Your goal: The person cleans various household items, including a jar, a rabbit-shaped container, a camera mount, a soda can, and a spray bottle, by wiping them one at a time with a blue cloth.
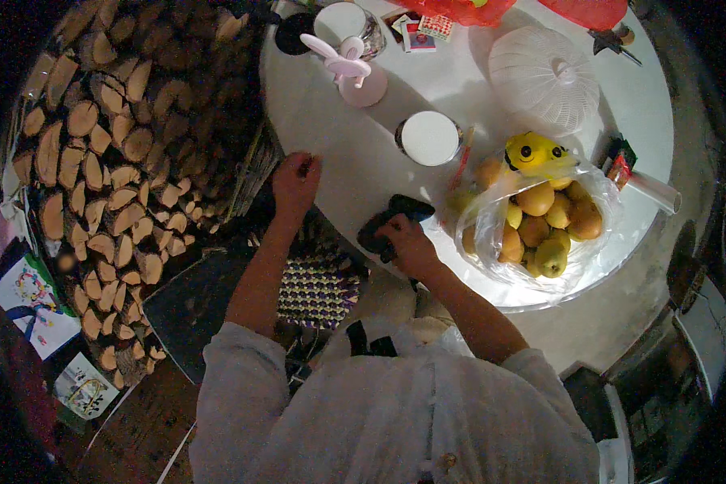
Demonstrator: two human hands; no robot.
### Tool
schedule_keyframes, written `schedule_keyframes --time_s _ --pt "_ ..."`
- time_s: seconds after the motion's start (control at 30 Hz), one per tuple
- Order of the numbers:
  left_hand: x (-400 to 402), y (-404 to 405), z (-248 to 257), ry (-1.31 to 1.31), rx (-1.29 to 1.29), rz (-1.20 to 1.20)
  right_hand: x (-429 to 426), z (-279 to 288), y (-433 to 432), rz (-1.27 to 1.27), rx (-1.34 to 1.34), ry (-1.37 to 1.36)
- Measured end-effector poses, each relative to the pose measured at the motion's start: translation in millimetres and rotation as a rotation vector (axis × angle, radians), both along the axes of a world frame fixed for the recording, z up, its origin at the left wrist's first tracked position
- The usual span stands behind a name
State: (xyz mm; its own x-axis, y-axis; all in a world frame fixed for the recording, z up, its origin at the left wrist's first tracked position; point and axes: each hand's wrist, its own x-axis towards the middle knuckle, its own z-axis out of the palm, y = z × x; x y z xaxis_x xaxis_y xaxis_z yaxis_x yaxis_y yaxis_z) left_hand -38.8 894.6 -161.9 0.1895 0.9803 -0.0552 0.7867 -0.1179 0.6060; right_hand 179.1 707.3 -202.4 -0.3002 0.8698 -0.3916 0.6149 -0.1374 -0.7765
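My right hand (408, 245) is over the front left edge of a round white table (363, 145). Its fingers are closed on a dark, soft-looking object (378, 230), whose exact kind I cannot make out. Part of this dark bundle reaches past the fingertips onto the tabletop. My left hand (296, 184) is at the table's left rim with curled fingers; a small dark spot shows among them, and whether it is a held thing or a gap is unclear. A jar with a white lid (431, 138) stands beyond both hands.
A clear plastic bag of pears (538, 224) lies at right, beside a yellow item with a face (535, 151). Farther back are a white mesh food cover (544, 78), a pink rabbit-eared stand (354, 63) and another lidded jar (342, 21). Split firewood (109, 181) is stacked at left.
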Motion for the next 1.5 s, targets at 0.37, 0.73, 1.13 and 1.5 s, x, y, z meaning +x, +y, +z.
schedule_keyframes --time_s 0.37,0.73,1.13,1.5 --pt "-111.2 -90.0 -96.0 0.728 -0.842 -0.205 -17.3 -6.9 -8.8 -0.213 0.019 -0.119" --pt "-142.8 -119.9 -104.2 0.829 -0.749 -0.573 -21.0 1.8 -7.1 -0.282 -0.012 -0.113" --pt "-163.3 -126.9 -124.0 0.745 -0.439 -0.523 -19.1 -13.6 -20.3 -0.399 0.241 0.007" --pt "-191.7 -120.3 -146.7 0.681 -0.393 -0.667 -30.0 -19.0 -38.6 -0.485 0.444 -0.079"
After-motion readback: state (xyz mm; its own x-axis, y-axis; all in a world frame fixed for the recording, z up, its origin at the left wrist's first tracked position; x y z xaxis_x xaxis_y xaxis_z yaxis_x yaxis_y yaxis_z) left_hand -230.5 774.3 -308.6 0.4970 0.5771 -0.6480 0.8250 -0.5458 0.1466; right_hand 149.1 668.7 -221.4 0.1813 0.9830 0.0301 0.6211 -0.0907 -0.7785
